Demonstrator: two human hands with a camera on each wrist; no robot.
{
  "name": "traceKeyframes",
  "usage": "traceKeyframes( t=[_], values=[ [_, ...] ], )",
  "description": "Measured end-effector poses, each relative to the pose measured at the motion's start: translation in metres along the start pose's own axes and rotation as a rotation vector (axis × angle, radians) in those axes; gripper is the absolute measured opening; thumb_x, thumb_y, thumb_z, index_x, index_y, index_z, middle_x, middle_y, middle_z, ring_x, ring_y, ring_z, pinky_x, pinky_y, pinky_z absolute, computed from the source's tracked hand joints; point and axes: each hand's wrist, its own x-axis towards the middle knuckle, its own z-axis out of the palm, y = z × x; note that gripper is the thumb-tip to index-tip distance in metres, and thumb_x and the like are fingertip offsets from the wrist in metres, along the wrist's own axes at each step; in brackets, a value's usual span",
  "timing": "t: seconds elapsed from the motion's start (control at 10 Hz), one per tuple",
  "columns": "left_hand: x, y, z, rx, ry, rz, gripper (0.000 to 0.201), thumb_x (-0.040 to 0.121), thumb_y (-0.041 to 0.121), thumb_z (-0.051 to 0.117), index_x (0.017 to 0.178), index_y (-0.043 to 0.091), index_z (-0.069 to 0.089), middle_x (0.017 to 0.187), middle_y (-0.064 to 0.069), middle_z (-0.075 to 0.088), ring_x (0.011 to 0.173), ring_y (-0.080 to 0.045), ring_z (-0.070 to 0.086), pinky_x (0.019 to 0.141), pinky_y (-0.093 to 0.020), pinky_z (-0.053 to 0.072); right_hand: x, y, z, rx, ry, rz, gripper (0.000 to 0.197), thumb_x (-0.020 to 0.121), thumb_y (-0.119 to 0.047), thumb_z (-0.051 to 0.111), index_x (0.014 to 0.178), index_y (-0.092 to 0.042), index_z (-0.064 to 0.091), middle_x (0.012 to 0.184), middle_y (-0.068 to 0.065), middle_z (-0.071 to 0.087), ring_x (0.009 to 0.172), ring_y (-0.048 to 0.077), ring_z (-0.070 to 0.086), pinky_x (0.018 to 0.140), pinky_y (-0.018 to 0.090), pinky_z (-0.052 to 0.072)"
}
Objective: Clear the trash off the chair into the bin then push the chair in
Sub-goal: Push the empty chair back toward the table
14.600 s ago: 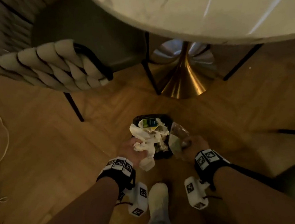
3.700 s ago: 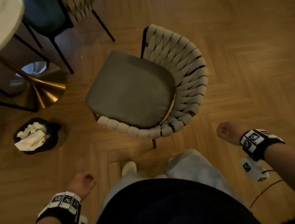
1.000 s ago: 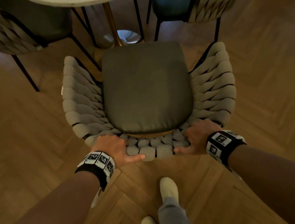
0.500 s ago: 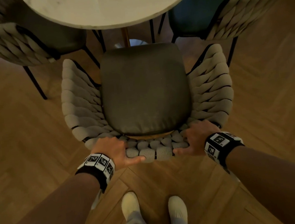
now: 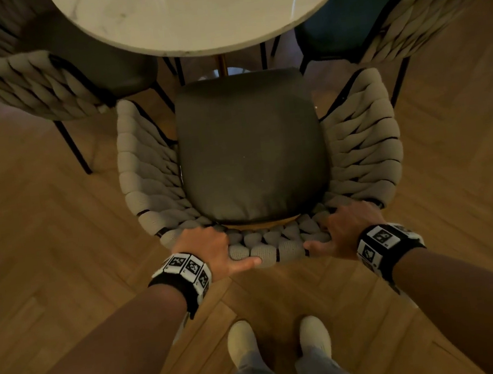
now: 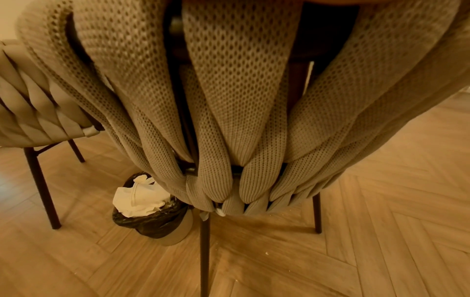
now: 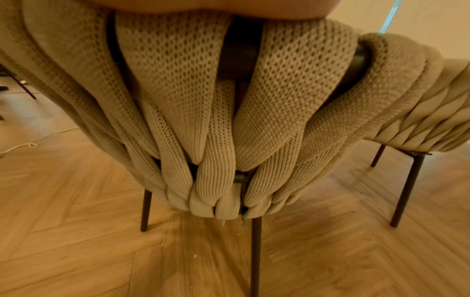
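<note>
Both hands are holding the top of the chair (image 5: 252, 152) back: the left hand (image 5: 208, 249) and the right hand (image 5: 347, 230) are each curled round it. The chair is sitting just before the desk (image 5: 203, 10). The bin (image 6: 152, 217), stuffed with paper, is standing near its leg.

Three woven-back chairs: one gripped at its backrest (image 5: 264, 247) under the fingers, one beyond them to the left (image 5: 27, 82), one beyond to the right (image 5: 421, 10). One round marble surface (image 5: 203, 10) ahead. One lined bin (image 6: 152, 219). Two hands: left hand (image 5: 207, 248), right hand (image 5: 347, 230). Two socked feet.
</note>
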Motion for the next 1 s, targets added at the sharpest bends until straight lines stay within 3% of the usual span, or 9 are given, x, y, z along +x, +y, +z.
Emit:
traceKeyframes(
  t=[0.1,0.2,0.3,0.5,0.6,0.7,0.8,0.9,1.0],
  values=[
    [-0.006,-0.001,0.002,-0.001,0.009,0.018,0.112,0.048,0.100,0.000,0.102,0.026,0.065,0.086,0.000,0.067,0.074,-0.021,0.061,0.063,-0.036,0.052,-0.005,-0.004,0.000,0.008,-0.041,0.015,0.087,0.061,-0.095,0.012,0.072,-0.022,0.059,0.057,-0.003,0.054,0.052,0.013,0.051,0.052,0.026,0.042],
    [-0.004,-0.001,-0.004,-0.001,-0.006,0.005,0.106,0.049,0.099,0.003,0.088,0.025,0.066,0.076,0.001,0.065,0.071,-0.020,0.061,0.064,-0.035,0.052,-0.001,-0.003,-0.004,0.006,-0.030,-0.010,0.091,0.060,-0.095,0.010,0.074,-0.022,0.062,0.060,-0.002,0.058,0.055,0.013,0.054,0.051,0.026,0.040],
    [-0.005,-0.001,-0.009,0.030,-0.020,0.005,0.102,0.050,0.098,0.005,0.086,0.025,0.066,0.067,0.003,0.060,0.067,-0.018,0.060,0.060,-0.031,0.049,0.000,-0.002,-0.003,-0.007,-0.037,-0.025,0.092,0.062,-0.094,0.010,0.075,-0.020,0.063,0.062,-0.001,0.059,0.056,0.014,0.055,0.051,0.027,0.040],
    [-0.014,0.004,-0.009,0.045,-0.016,-0.058,0.090,0.061,0.092,0.023,0.098,0.021,0.063,0.090,-0.002,0.069,0.084,-0.022,0.064,0.063,-0.029,0.042,-0.003,-0.005,0.003,0.008,-0.035,-0.013,0.088,0.067,-0.091,0.013,0.069,-0.018,0.061,0.060,-0.001,0.058,0.056,0.014,0.053,0.059,0.031,0.047],
    [-0.011,0.003,-0.007,0.029,-0.023,-0.057,0.097,0.057,0.095,0.017,0.106,0.024,0.062,0.096,-0.001,0.069,0.088,-0.022,0.064,0.069,-0.031,0.048,0.001,-0.003,0.007,0.013,-0.034,-0.026,0.091,0.065,-0.092,0.010,0.075,-0.019,0.063,0.063,0.000,0.060,0.057,0.014,0.054,0.056,0.029,0.045],
    [-0.017,0.004,-0.005,0.019,-0.061,-0.056,0.100,0.057,0.095,0.010,0.123,0.033,0.054,0.113,0.000,0.066,0.104,-0.023,0.059,0.087,-0.038,0.044,0.003,-0.004,0.009,0.022,-0.037,-0.049,0.096,0.062,-0.093,0.005,0.083,-0.021,0.065,0.066,-0.001,0.062,0.059,0.014,0.057,0.054,0.029,0.045],
    [-0.030,0.004,-0.009,-0.050,-0.087,-0.046,0.093,0.068,0.088,0.008,0.127,0.032,0.053,0.131,0.001,0.057,0.122,-0.022,0.047,0.106,-0.041,0.028,-0.004,-0.005,0.002,0.079,-0.082,-0.009,0.091,0.068,-0.090,0.011,0.093,-0.022,0.065,0.077,0.000,0.064,0.065,0.014,0.056,0.055,0.028,0.042],
    [-0.052,-0.010,-0.011,-0.161,-0.080,-0.008,0.066,0.087,0.068,0.024,0.133,0.028,0.048,0.147,0.002,0.043,0.136,-0.018,0.033,0.118,-0.040,0.014,-0.023,-0.017,-0.013,0.134,-0.072,0.056,0.073,0.082,-0.077,0.023,0.098,-0.019,0.065,0.081,0.000,0.063,0.065,0.014,0.053,0.050,0.027,0.033],
    [-0.083,-0.029,-0.017,-0.280,-0.074,0.051,0.051,0.094,0.041,0.041,0.142,0.027,0.035,0.156,0.002,0.026,0.144,-0.019,0.020,0.120,-0.036,0.014,-0.037,-0.038,-0.021,0.169,-0.064,0.109,0.054,0.092,-0.057,0.032,0.113,-0.014,0.058,0.094,0.003,0.061,0.077,0.017,0.057,0.059,0.027,0.043]
  ],
)
